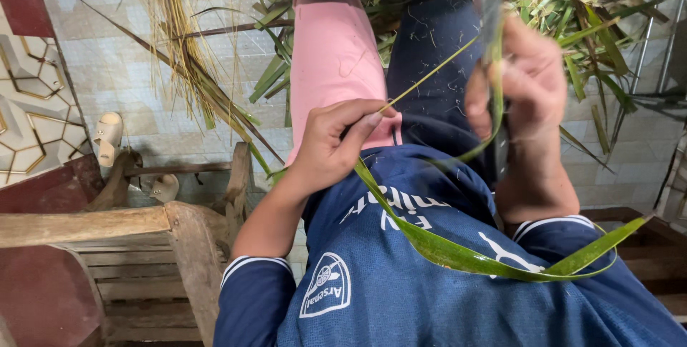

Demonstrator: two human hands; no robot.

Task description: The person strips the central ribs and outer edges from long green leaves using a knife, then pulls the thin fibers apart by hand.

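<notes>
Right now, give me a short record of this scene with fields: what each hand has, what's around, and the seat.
left hand: left hand pinches a thin pale midrib strip at its lower end
right hand: right hand closed around a knife and the long green leaf
leaf: loops down across the lap and back up to the right
pile: cut green leaves on the floor ahead
seat: wooden bench at left
floor: pale sandals on tiles

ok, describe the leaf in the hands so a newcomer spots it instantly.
Start at the blue shirt filling the lower frame. A long green leaf loops across it, rising to the left hand and right hand. Unlike the leaves piled on the floor, it is one curved strip.
</notes>
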